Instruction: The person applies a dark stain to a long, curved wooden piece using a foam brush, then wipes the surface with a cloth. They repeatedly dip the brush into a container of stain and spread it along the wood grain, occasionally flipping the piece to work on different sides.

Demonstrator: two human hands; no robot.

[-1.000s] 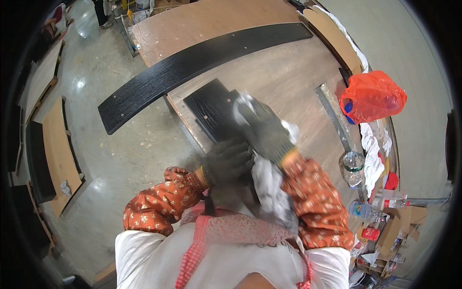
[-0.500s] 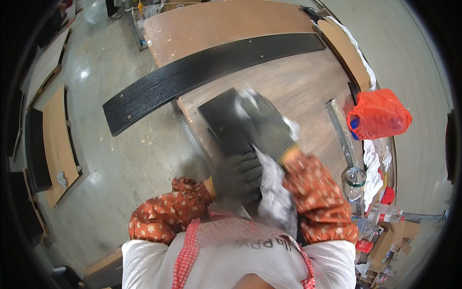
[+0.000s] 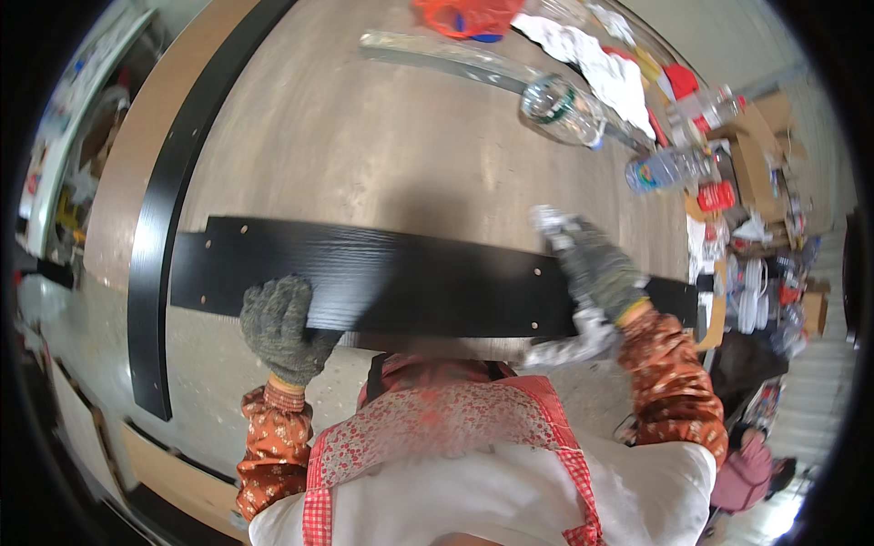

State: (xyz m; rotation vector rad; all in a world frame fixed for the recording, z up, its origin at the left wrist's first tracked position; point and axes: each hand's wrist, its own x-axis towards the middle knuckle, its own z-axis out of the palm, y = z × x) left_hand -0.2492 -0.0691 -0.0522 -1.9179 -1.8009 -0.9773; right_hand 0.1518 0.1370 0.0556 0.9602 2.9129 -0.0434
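Note:
A long black board [image 3: 428,278] with several small holes lies across the table in front of me, its grain shining at the left. It appears to overlap another black piece [image 3: 674,302] whose end shows at the right. My left hand [image 3: 289,329], in a dark grey knit glove, is closed over the board's near edge towards its left end. My right hand [image 3: 596,273], gloved alike, presses a crumpled white cloth [image 3: 583,338] against the board's right part. The cloth hangs past the near edge.
Another long black board [image 3: 173,200] stretches along the left, past the wooden table's edge [image 3: 346,118]. On the far right are a metal strip [image 3: 437,59], a clear bottle [image 3: 557,111], white cloth [image 3: 592,64] and a red bag [image 3: 473,16]. Cardboard boxes [image 3: 760,155] and a person [image 3: 742,469] are farther right.
My view has turned to the right. My hands, close together before, are now wide apart along the board. The cloth has moved to the board's right part with my right hand.

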